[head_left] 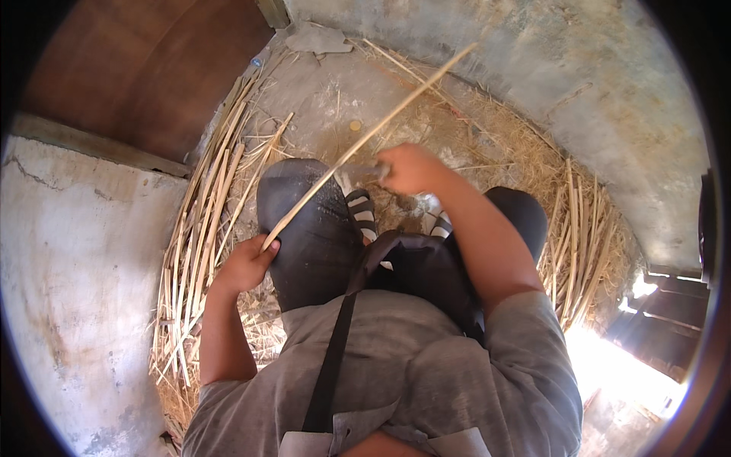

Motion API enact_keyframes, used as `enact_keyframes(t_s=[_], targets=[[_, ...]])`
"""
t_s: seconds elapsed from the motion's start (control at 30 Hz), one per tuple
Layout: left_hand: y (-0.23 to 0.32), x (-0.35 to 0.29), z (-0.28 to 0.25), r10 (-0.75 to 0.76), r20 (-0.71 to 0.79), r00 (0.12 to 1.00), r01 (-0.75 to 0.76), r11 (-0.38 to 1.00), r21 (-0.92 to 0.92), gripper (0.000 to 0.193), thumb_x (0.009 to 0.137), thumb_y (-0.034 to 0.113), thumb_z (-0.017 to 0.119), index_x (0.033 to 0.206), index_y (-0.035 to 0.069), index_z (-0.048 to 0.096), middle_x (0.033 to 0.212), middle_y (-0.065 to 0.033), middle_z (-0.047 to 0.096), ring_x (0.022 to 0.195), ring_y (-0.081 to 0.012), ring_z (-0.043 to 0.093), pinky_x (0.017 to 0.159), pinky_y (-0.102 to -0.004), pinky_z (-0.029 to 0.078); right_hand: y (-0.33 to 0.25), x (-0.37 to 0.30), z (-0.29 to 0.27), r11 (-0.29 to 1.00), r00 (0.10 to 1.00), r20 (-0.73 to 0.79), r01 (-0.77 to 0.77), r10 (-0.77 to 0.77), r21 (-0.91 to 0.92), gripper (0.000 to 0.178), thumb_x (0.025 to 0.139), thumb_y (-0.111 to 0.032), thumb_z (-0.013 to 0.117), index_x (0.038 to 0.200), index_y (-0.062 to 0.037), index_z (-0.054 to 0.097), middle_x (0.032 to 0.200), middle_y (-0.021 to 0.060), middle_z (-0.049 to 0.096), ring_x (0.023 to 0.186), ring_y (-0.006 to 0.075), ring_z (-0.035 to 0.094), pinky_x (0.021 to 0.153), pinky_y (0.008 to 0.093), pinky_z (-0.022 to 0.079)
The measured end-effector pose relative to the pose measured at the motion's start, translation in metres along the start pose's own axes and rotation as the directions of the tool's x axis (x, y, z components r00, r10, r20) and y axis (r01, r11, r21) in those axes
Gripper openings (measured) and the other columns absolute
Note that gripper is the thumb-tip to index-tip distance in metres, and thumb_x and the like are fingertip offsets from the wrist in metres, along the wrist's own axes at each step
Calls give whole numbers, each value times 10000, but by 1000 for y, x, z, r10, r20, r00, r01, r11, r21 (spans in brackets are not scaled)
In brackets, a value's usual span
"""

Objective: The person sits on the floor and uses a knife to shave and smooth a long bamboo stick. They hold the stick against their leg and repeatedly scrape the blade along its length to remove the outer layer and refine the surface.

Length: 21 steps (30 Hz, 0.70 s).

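Note:
My left hand (251, 263) is closed round the lower end of a long, pale bamboo strip (378, 128), beside my left knee. The strip slants up and to the right across that knee, its far end reaching toward the back wall. In front of my lap, my right hand (415, 169) grips a knife (367, 173) by its handle. The blade is smeared by motion and points left toward the strip. Whether it touches the strip I cannot tell.
A bundle of split strips (209, 221) lies along the left wall, another bundle (577, 236) at the right. Shavings (506, 129) litter the floor by the concrete wall (563, 68). A brown wooden panel (145, 68) stands far left. My sandalled feet (363, 213) are between my knees.

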<state>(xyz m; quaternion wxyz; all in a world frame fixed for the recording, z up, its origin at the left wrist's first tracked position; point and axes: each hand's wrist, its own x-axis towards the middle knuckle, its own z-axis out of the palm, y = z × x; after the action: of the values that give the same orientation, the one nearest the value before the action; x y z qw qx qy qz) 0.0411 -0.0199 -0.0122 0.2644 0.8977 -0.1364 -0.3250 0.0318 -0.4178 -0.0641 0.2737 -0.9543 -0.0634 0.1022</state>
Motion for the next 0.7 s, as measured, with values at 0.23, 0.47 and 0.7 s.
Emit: enact_keyframes(t_s=[0.23, 0.47, 0.7], targets=[[11, -2, -2, -14, -15, 1000, 14, 998, 60, 374, 1037, 343, 584, 909, -6, 615, 804, -211, 652, 751, -367, 620, 727, -452, 473, 47, 3, -6, 951, 937, -186, -271, 297, 151, 405, 749, -196, 695, 1093, 17, 692, 1055, 256, 713, 994, 428, 682, 881, 500, 547], [9, -6, 0, 48, -64, 997, -41, 993, 111, 406, 1052, 356, 574, 911, -22, 618, 748, -190, 625, 702, -304, 596, 691, -422, 463, -28, -4, 9, 994, 992, 73, 102, -99, -38, 371, 789, -302, 738, 1064, -58, 687, 931, 214, 721, 899, 397, 708, 797, 508, 552], [14, -3, 4, 10, -94, 996, -8, 1000, 25, 351, 1024, 324, 609, 906, -7, 613, 767, -224, 642, 703, -367, 613, 697, -451, 477, 71, 5, -14, 891, 904, -128, -363, 408, 273, 386, 785, -220, 701, 1125, -38, 705, 1027, 213, 728, 957, 407, 697, 851, 490, 554]])
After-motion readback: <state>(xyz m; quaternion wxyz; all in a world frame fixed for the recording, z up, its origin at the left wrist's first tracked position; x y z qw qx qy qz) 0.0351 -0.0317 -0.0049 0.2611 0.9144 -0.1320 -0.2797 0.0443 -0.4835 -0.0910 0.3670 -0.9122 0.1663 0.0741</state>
